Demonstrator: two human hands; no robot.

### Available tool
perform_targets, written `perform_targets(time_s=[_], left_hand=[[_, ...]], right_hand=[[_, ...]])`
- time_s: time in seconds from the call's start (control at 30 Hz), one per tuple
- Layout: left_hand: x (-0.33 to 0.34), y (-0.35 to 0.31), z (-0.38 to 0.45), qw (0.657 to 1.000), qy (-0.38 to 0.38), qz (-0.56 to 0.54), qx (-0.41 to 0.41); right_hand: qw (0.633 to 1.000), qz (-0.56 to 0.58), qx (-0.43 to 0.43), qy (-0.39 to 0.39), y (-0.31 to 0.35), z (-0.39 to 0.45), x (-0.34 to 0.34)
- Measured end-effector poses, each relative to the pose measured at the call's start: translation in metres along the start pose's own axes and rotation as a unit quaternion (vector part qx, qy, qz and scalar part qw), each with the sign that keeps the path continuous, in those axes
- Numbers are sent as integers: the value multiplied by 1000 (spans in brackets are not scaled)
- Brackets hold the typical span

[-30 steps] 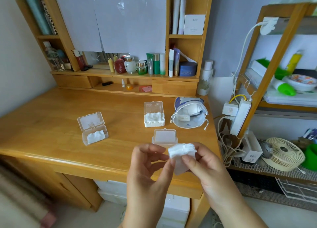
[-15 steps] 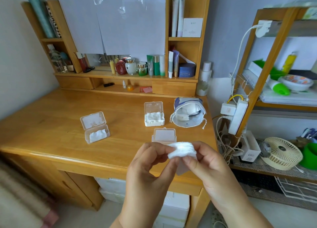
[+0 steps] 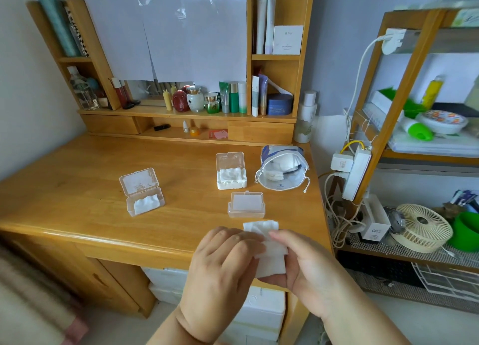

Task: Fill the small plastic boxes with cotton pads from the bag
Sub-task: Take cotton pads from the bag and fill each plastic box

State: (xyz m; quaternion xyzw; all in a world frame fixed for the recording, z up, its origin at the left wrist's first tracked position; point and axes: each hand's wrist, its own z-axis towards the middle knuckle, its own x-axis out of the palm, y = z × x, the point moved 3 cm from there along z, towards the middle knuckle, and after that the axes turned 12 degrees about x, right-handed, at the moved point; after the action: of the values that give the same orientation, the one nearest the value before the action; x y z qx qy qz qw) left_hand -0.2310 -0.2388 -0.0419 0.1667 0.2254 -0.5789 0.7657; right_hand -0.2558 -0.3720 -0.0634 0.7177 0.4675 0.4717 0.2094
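My left hand [image 3: 220, 264] and my right hand [image 3: 308, 261] together hold a small stack of white cotton pads [image 3: 269, 251] just above the desk's front edge. Directly beyond them stands an open clear plastic box [image 3: 246, 206], its inside hidden from here. A second open box [image 3: 231, 171] farther back is packed with pads. A third open box [image 3: 143, 193] at the left holds a few pads. The drawstring bag [image 3: 282, 171] lies open on its side at the right, with more pads showing inside.
The wooden desk [image 3: 77, 189] carries a hutch with cosmetics bottles [image 3: 223, 98] along the back. A wooden shelf rack [image 3: 404, 111] with a power strip [image 3: 356, 173], cables and a small fan [image 3: 422, 228] stands close at the right. White storage boxes [image 3: 259, 305] sit under the desk.
Both hands have turned the stack of pads over and lowered it slightly, with my left hand now closing over its left side. The boxes and the bag have not moved.
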Motion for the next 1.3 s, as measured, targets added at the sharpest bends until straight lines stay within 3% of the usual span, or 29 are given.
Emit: perform_targets(time_s=[0.17, 0.3, 0.5, 0.63, 0.8, 1.0, 1.13, 1.3], left_hand=[[-1, -5, -7, 998, -45, -31, -13], [-3, -7, -9, 996, -70, -26, -41], [-6, -9, -6, 993, -89, -48, -64], [-7, -7, -6, 976, -93, -108, -164], [-3, -3, -8, 928, -135, -179, -296], [2, -4, -7, 892, -179, -208, -359], [9, -7, -8, 856, -206, -227, -416], [24, -14, -16, 712, -185, -421, -531]], right_hand=[[1000, 24, -1, 9, 2, -1, -3], [998, -37, -38, 34, 5, -4, -2], [998, -20, -56, 1, 3, -1, -5], [988, -95, -117, -32, 5, 1, -6], [970, -164, -177, -42, 8, -3, -5], [941, -252, -223, -24, 6, -6, -1], [916, -285, -267, -89, -2, -3, 1], [919, -241, -296, -94, -10, -1, 6]])
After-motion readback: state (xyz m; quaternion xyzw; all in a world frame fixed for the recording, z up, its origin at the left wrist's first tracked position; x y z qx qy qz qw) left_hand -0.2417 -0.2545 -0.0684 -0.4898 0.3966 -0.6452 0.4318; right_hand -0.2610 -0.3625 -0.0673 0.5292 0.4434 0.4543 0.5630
